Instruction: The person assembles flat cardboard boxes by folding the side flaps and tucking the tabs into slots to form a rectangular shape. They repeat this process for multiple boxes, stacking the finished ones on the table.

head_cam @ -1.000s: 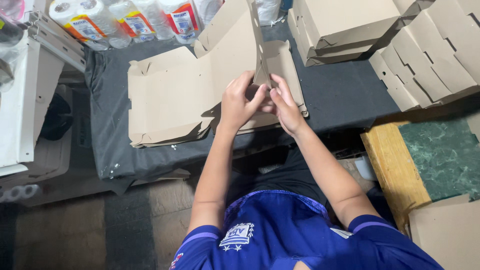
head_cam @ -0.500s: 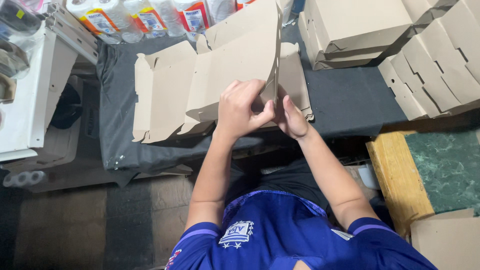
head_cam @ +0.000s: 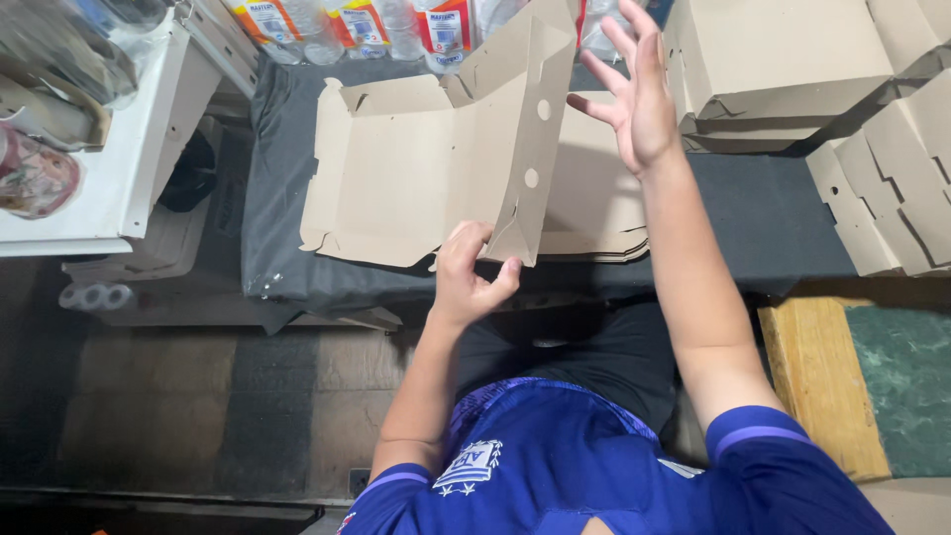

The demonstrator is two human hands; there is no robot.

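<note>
A flat brown cardboard box blank [head_cam: 416,173] lies partly folded over the dark cloth-covered table [head_cam: 753,223]. One of its panels, with round holes, stands raised. My left hand [head_cam: 471,277] pinches the lower corner of that raised panel at the near table edge. My right hand [head_cam: 634,89] is lifted above the blank's far right side, fingers spread, holding nothing. Under the blank lies a stack of flat cardboard sheets [head_cam: 594,213].
Folded cardboard boxes [head_cam: 783,69] are stacked at the back right, and more flat blanks [head_cam: 892,188] lie at the right. Plastic bottles [head_cam: 396,25] line the table's back edge. A white shelf [head_cam: 109,159] with cluttered items stands at the left. A wooden-edged green surface [head_cam: 852,386] sits at the lower right.
My right hand has let go of the cardboard and risen up and away with fingers spread. My left hand slid down to the panel's lower corner; the panel stands more upright.
</note>
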